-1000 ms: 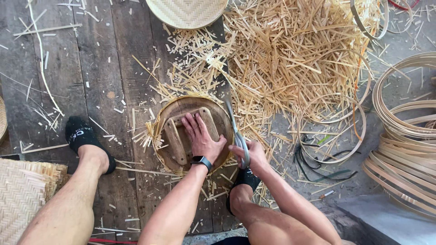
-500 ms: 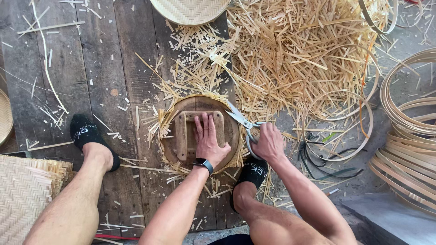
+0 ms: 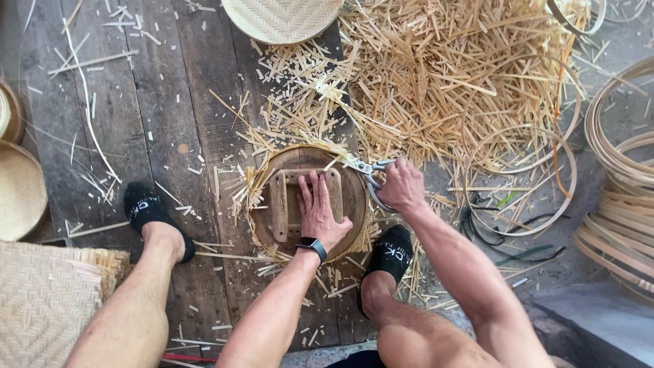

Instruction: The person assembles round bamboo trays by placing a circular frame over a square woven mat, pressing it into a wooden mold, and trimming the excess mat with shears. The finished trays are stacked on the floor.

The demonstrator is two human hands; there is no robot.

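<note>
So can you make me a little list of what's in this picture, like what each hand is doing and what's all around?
left hand: pressed flat on the round wooden form
right hand: gripping scissors at the form's upper right edge
under the form: woven mat, its strips sticking out all round
floor: dark planks with scattered trimmings
upper right: big pile of straw-coloured offcuts
right edge: stacked hoops
top: round woven tray

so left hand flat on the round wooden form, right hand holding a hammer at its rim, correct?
Not quite. In the head view the left hand does lie flat on the round wooden form, but the right hand holds scissors at its rim, not a hammer.
</note>
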